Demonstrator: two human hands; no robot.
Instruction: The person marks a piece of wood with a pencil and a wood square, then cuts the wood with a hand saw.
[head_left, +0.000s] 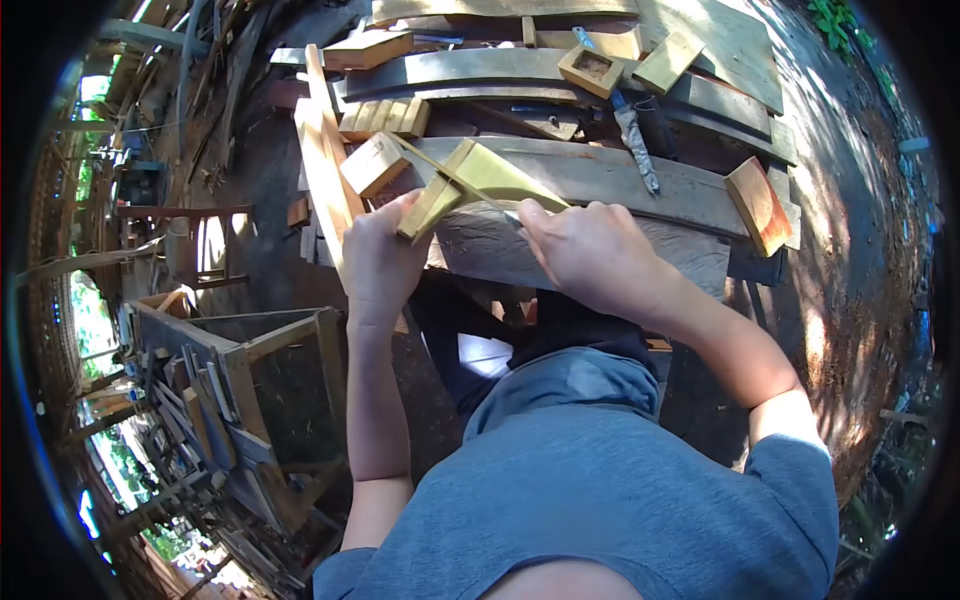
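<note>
At the near side of the worktop, the left hand grips a wood piece. The right hand is closed around a thin tool, which crosses the piece.

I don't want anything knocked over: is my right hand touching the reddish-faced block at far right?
Apart: the head view shows grey board between the right hand and the reddish-faced block.

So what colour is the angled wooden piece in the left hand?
The wooden piece is pale greenish yellow, clearest in the head view.
</note>
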